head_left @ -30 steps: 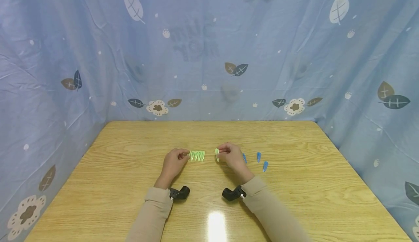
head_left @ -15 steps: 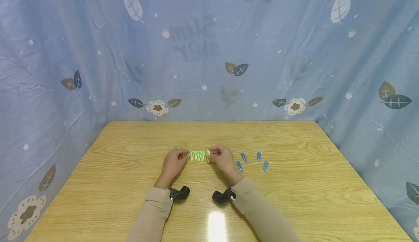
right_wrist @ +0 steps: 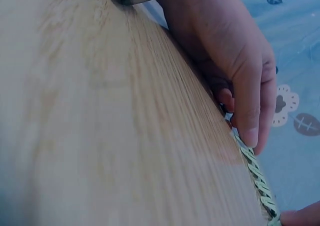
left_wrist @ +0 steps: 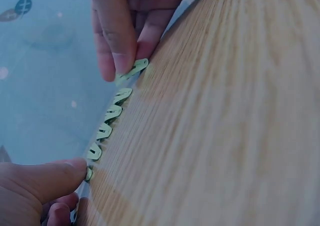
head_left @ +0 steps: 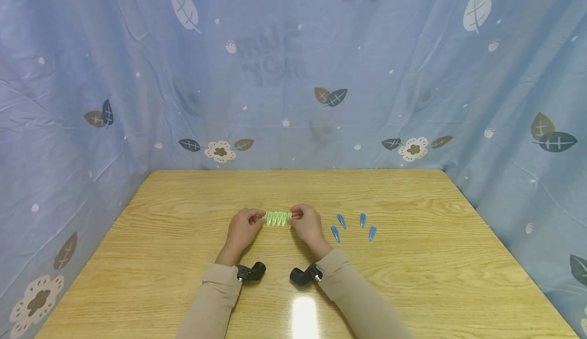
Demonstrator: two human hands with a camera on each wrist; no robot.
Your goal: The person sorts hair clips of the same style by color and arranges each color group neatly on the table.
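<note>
Light green snap hair clips [head_left: 277, 218] stand side by side in a short row near the middle of the table. At the row's left end my left hand [head_left: 243, 229] pinches the outermost hair clip [left_wrist: 89, 174] between thumb and fingers. My right hand [head_left: 308, 227] holds another green hair clip [left_wrist: 140, 66] by thumb and fingertips, right at the row's right end. In the left wrist view that clip sits slightly apart from its neighbours and is tilted. The fingers hide part of both end clips.
Several blue snap hair clips [head_left: 341, 220] lie loosely spread to the right of my right hand. The wooden table [head_left: 183, 191] meets a blue patterned curtain [head_left: 293, 74] at its back and sides. Black wrist cameras [head_left: 302, 276] hang below both wrists.
My right hand has moved left with its green hair clip, from a gap beside the row up to its right end. This uncovers the blue clips. My left hand has stayed still.
</note>
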